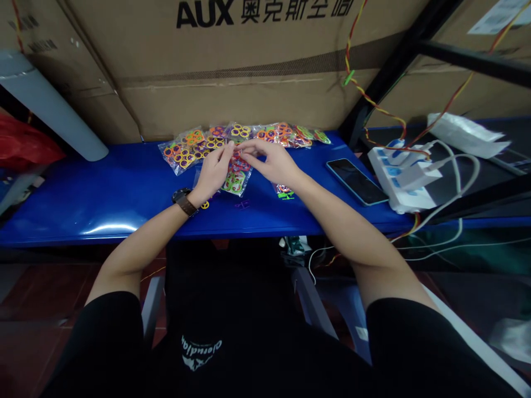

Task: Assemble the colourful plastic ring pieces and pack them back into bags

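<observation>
My left hand (213,172), with a dark watch (185,202) on the wrist, and my right hand (274,163) meet above the blue table. Their fingers pinch together at the top of a small clear plastic bag (234,182). Green and red plastic pieces show inside it; the exact grip is partly hidden by the fingers. Behind my hands lies a row of similar filled bags (185,153) with orange, yellow and purple ring shapes. Loose on the table are a purple piece (243,204), a yellow piece (204,204) and a green piece (285,195).
A phone (357,181) lies right of my right forearm, beside a white power strip (400,179) with plugs and cables. Large cardboard boxes (232,83) stand behind the blue table (108,193). A grey tube (53,105) leans at left, near a red bag (25,143).
</observation>
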Tool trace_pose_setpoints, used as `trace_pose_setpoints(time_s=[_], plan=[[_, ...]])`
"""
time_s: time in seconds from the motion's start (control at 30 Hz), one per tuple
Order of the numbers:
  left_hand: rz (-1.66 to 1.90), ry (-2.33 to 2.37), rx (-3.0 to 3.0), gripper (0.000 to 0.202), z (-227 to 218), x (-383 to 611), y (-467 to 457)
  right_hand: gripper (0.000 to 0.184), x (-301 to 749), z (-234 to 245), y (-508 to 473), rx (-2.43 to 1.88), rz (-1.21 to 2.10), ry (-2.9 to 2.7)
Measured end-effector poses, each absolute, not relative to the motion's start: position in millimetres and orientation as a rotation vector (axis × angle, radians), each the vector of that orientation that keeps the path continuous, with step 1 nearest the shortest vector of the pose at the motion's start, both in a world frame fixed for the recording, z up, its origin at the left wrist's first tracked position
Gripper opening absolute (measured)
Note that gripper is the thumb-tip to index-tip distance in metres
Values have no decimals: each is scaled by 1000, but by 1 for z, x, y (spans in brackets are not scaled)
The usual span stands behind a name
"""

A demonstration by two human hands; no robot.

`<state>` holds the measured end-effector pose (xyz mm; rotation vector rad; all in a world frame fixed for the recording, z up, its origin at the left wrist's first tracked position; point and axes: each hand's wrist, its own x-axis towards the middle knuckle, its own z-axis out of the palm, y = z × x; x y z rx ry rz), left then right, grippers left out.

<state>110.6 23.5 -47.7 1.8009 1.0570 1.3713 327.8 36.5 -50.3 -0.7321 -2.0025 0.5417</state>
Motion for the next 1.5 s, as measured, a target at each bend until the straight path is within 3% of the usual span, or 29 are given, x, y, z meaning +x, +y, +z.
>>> trace_pose_setpoints(time_s=[0.37,0.67,0.9,1.2,1.5], plan=[[1072,948,1467,40,-42,96,32,56,351,-46,50,-834,415,-1687],[1155,943,1464,29,-34,89,33,48,355,-36,42,-838,285,-1702],[1220,922,1445,33,-37,88,38,36,355,-39,44,-843,282,-1734],[1300,939,1376,34,-41,91,43,46,355,-38,42,-801,378,-1785],[1327,978,1353,41,-43,90,46,44,360,-34,41,-812,382,-1790]])
